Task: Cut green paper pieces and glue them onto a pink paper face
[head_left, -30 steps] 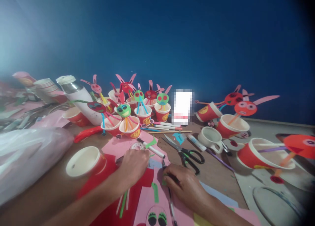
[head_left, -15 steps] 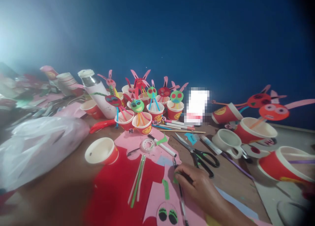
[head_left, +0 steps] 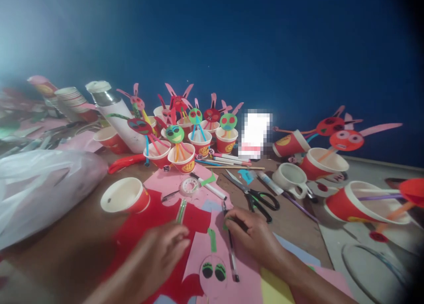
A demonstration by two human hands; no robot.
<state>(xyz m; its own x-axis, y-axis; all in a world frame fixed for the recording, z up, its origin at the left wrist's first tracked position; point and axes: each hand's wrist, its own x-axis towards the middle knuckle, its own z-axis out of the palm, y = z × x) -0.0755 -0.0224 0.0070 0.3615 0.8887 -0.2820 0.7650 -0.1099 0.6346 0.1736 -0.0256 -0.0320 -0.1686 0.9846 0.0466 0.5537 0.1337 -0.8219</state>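
Observation:
My right hand (head_left: 251, 231) rests on pink paper with its fingers curled together. Its fingertips meet a black-and-clear pen (head_left: 233, 260) and a scrap of green paper (head_left: 225, 225); what they pinch is hidden. My left hand (head_left: 162, 253), blurred, hovers over red paper (head_left: 127, 240), beside some green and white straws (head_left: 181, 210). Between the hands lies a pink paper oval (head_left: 213, 286) bearing two black eyes with green lids. A green paper strip (head_left: 212, 241) lies just above it.
Scissors (head_left: 253, 196), a tape roll (head_left: 190, 186) and a white marker (head_left: 212, 190) lie beyond my hands. Paper cups with rabbit-like figures (head_left: 181, 158) line the back. A white mug (head_left: 289, 178) stands right, a plastic bag (head_left: 49, 193) left.
My left hand has come into view from below, over the red paper by the straws. The view has shifted, so the table's contents sit further left; my right hand stays by the pen.

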